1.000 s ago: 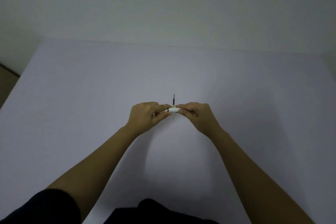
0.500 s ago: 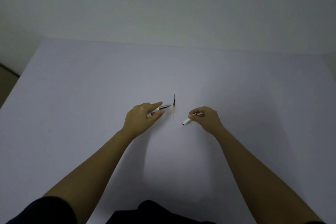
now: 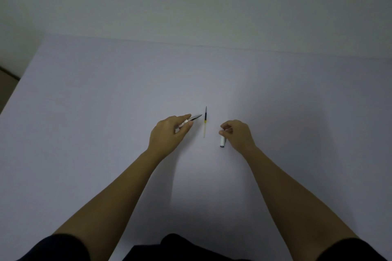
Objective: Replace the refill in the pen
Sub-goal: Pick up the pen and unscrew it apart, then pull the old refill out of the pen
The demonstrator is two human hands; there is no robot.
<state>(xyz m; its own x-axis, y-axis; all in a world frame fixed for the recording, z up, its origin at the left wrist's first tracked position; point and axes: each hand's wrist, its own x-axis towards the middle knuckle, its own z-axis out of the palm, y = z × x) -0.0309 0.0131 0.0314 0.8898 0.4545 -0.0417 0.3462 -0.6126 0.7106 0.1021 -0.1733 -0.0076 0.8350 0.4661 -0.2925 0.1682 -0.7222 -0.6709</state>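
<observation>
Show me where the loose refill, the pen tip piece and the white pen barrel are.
refill point(image 3: 205, 125): head view, on its yellow band.
pen tip piece point(image 3: 196, 117): head view, on its tapered front.
white pen barrel point(image 3: 222, 141): head view, on its exposed lower end.

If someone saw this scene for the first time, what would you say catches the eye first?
Most likely the two bare hands over the middle of the pale table, each holding half of a pulled-apart pen: the left hand grips the pointed front section, the right hand the white barrel piece. Between them a thin refill lies alone on the table, its dark tip pointing away from the person.
</observation>
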